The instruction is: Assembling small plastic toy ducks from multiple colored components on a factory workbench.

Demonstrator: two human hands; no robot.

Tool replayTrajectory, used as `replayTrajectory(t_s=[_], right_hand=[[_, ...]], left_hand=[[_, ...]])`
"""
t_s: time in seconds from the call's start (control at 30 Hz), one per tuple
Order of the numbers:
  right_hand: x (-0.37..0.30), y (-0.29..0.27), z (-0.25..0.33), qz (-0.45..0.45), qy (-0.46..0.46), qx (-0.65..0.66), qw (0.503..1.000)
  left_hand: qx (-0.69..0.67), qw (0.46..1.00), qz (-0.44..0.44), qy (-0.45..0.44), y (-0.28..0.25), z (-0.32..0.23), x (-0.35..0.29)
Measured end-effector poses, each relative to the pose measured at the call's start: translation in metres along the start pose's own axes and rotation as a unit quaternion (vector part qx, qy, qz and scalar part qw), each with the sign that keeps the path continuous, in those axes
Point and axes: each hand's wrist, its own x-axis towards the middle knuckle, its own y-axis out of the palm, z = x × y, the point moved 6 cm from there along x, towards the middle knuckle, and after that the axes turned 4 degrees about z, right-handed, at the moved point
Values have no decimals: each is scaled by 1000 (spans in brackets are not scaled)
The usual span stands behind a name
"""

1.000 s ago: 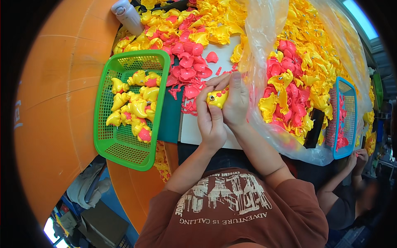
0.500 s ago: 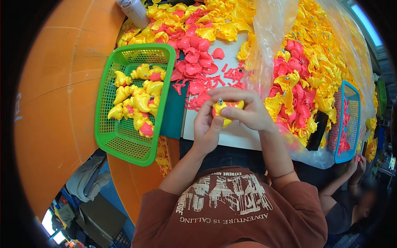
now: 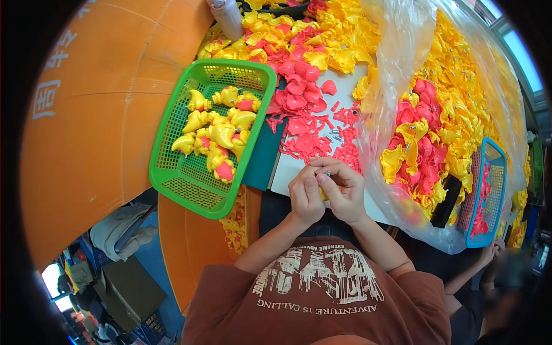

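Note:
Both of my hands meet over the front edge of the white work surface [image 3: 280,179]. My left hand [image 3: 306,200] and my right hand [image 3: 346,198] close around a small yellow and pink plastic toy figure [image 3: 324,195], mostly covered by fingers. Both thumbs press together at its top, where a small metal piece [image 3: 328,173] shows. Just beyond the fingers lie loose pink plastic parts [image 3: 302,141] and a few small metal pieces [image 3: 334,135]. To the left, a green basket [image 3: 198,187] holds several yellow and pink figures [image 3: 221,133].
A clear plastic sheet [image 3: 397,52] runs beside a big heap of yellow shells [image 3: 448,63] with pink parts. A blue basket [image 3: 489,192] stands at the right, near another person [image 3: 489,287]. An orange panel [image 3: 109,115] rises on the left; a bottle [image 3: 227,20] stands at the back.
My fingers have closed further over the figure, hiding most of it, and both thumbs have come together at its metal piece. The view has shifted, so the baskets appear further right.

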Motion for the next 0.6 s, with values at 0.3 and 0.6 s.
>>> replayTrajectory(t_s=[0.3, 0.6], right_hand=[[-17, 8, 28, -66, -63, -92, 992], [-25, -4, 52, -66, -253, -304, 916]], left_hand=[[-33, 999, -36, -6, -22, -32, 11], [-97, 995, 29, 24, -3, -53, 5]])
